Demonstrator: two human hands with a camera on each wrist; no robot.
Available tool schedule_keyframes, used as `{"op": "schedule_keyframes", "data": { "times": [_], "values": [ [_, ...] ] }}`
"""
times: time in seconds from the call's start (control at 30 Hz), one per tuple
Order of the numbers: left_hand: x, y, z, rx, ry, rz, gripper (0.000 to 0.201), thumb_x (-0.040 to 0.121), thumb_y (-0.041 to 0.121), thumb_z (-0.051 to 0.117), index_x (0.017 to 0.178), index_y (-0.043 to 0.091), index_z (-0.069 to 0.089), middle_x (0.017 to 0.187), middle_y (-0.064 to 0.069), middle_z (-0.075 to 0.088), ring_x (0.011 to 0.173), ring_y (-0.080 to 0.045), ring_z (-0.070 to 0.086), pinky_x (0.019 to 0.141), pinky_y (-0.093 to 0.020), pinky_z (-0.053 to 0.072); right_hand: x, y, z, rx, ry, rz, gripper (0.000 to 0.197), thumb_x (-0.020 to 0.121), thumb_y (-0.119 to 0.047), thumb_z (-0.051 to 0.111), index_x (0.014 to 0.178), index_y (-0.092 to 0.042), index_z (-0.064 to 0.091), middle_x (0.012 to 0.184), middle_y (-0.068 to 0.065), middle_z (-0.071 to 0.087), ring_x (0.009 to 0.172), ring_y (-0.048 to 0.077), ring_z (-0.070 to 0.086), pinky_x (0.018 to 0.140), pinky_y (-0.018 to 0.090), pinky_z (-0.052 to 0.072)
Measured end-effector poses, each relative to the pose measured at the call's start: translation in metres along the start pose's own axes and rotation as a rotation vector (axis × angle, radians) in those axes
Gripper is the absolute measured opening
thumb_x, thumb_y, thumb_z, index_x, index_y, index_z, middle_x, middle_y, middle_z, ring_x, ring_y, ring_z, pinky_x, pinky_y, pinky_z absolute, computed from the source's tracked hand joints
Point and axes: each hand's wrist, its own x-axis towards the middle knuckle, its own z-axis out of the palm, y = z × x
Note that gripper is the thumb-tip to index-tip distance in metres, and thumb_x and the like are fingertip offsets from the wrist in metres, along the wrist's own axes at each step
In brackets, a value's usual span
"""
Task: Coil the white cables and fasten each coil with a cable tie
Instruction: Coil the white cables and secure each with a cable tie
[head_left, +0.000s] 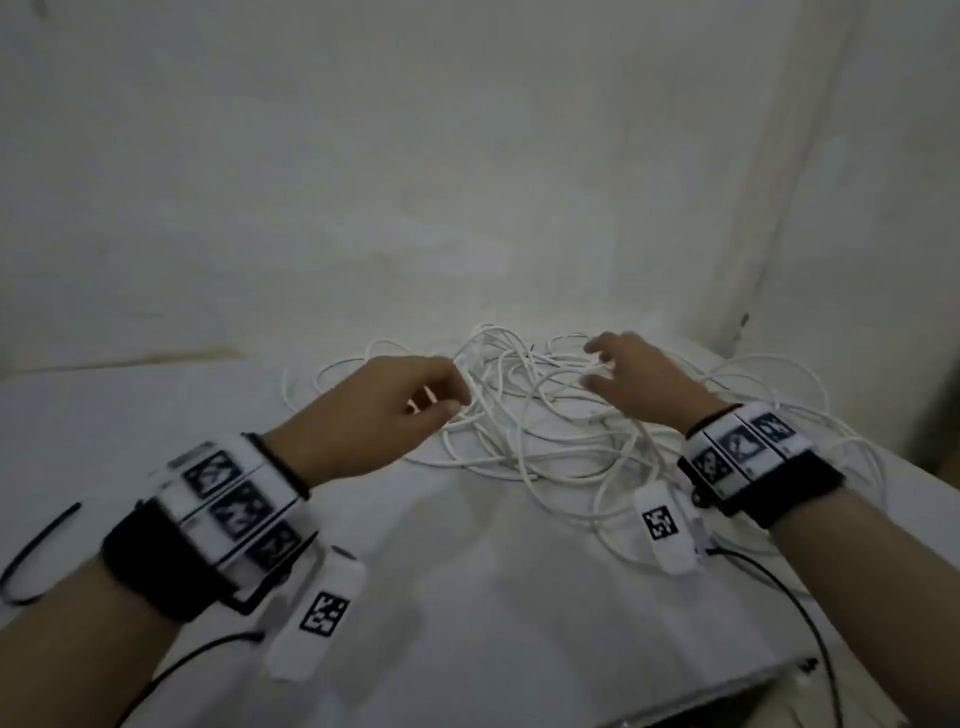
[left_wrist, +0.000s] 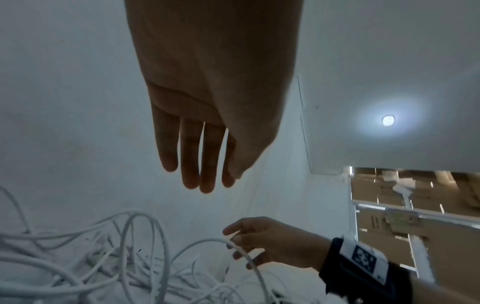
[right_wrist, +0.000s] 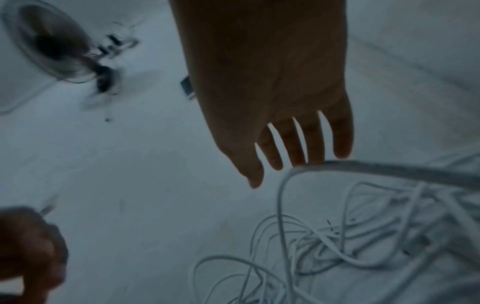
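While no writing reads | left hand (head_left: 384, 410) pinches white cables (head_left: 545, 431) | right hand (head_left: 639, 374) spread wide

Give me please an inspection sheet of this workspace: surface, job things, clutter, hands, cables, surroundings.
Surface: white table, dim light.
Job's things: white cables in a loose tangle, uncoiled; black cable tie lying at the left edge.
Clutter: nothing seen.
Hands: left hand pinches a cable end; right hand spread over the tangle, fingers straight.
Cables: thin black leads run from the wrist cameras.
Surroundings: white wall; fan, blurred.
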Motion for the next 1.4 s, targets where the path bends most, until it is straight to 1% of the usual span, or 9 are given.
{"op": "schedule_keyframes", "data": {
  "times": [0.13, 0.3, 0.4, 0.57, 0.67, 0.8, 1.07, 1.2, 1.4],
  "values": [
    [0.043, -0.007, 0.029, 0.028, -0.025, -0.028, 0.012, 0.092, 0.020, 0.057, 0.101, 0.027, 0.059, 0.100, 0.011, 0.061, 0.087, -0.004, 0.059, 0.074, -0.017, 0.042, 0.006, 0.010, 0.009, 0.445, -0.259, 0.231, 0.025, 0.096, -0.019, 0.054, 0.112, -0.001, 0.058, 0.073, 0.006, 0.062, 0.059, 0.016, 0.057, 0.057, 0.025, 0.047],
    [0.080, -0.009, 0.051, 0.030, 0.031, -0.092, 0.045, 0.095, 0.028, 0.053, 0.137, 0.019, 0.039, 0.133, -0.003, 0.047, 0.119, -0.014, 0.048, 0.088, -0.022, 0.037, -0.001, 0.006, -0.014, 0.636, -0.150, 0.035, 0.023, 0.101, -0.015, 0.042, 0.095, -0.012, 0.064, 0.060, -0.002, 0.047, 0.047, 0.006, 0.038, 0.047, 0.019, 0.036],
    [0.092, -0.004, 0.061, -0.039, -0.017, -0.112, 0.051, 0.098, 0.024, 0.047, 0.143, 0.015, 0.026, 0.123, 0.000, 0.049, 0.111, -0.013, 0.051, 0.089, -0.023, 0.039, -0.006, 0.003, -0.034, 0.772, -0.098, -0.041, 0.023, 0.101, -0.015, 0.041, 0.096, -0.013, 0.063, 0.057, -0.005, 0.045, 0.046, 0.005, 0.035, 0.047, 0.018, 0.035],
    [0.096, -0.002, 0.064, -0.414, -0.066, -0.207, 0.017, 0.101, 0.012, 0.038, 0.118, 0.016, 0.039, 0.074, -0.002, 0.062, 0.068, -0.010, 0.062, 0.071, -0.022, 0.048, -0.010, 0.012, -0.052, 0.960, 0.032, -0.063, 0.023, 0.102, -0.014, 0.037, 0.097, -0.010, 0.060, 0.059, -0.001, 0.041, 0.044, 0.006, 0.029, 0.046, 0.017, 0.034],
    [0.092, 0.006, 0.058, -0.727, -0.043, -0.285, 0.015, 0.102, 0.010, 0.035, 0.096, 0.015, 0.048, 0.066, -0.003, 0.053, 0.056, -0.012, 0.062, 0.066, -0.028, 0.054, -0.006, 0.021, -0.053, 1.014, 0.103, -0.014, 0.025, 0.102, -0.014, 0.037, 0.094, -0.011, 0.060, 0.056, -0.004, 0.040, 0.044, 0.006, 0.028, 0.044, 0.018, 0.033],
    [0.099, -0.001, 0.037, -0.640, 0.174, -0.214, 0.026, 0.102, 0.007, 0.031, 0.088, 0.018, 0.051, 0.064, -0.002, 0.043, 0.040, -0.004, 0.048, 0.047, -0.019, 0.049, -0.007, 0.029, -0.056, 0.804, 0.083, -0.059, 0.023, 0.101, -0.020, 0.042, 0.093, -0.011, 0.061, 0.053, -0.004, 0.035, 0.044, 0.007, 0.028, 0.042, 0.018, 0.028],
    [0.100, -0.032, 0.017, -0.425, 0.272, -0.138, 0.031, 0.102, 0.006, 0.033, 0.084, 0.020, 0.054, 0.062, -0.002, 0.043, 0.043, -0.002, 0.037, 0.047, -0.018, 0.037, -0.027, 0.048, -0.056, 0.647, -0.227, 0.019, 0.030, 0.102, -0.024, 0.039, 0.082, -0.010, 0.058, 0.056, -0.005, 0.043, 0.051, 0.012, 0.045, 0.060, 0.029, 0.044],
    [0.099, -0.033, 0.016, -0.412, 0.308, -0.087, 0.030, 0.103, 0.012, 0.032, 0.085, 0.023, 0.054, 0.062, -0.001, 0.042, 0.046, -0.004, 0.035, 0.047, -0.020, 0.033, -0.032, 0.033, -0.061, 0.934, -0.050, -0.018, 0.031, 0.102, -0.020, 0.036, 0.080, -0.008, 0.054, 0.052, -0.007, 0.030, 0.045, 0.007, 0.023, 0.043, 0.018, 0.027],
    [0.098, -0.032, -0.002, -0.218, 0.437, 0.061, 0.028, 0.102, 0.014, 0.034, 0.086, 0.030, 0.050, 0.063, -0.009, 0.041, 0.057, -0.024, 0.035, 0.056, -0.032, 0.031, -0.027, 0.024, -0.088, 0.462, 0.171, -0.148, 0.031, 0.101, -0.023, 0.041, 0.079, -0.011, 0.058, 0.048, -0.002, 0.035, 0.041, 0.013, 0.028, 0.042, 0.023, 0.026]
  ]
}}
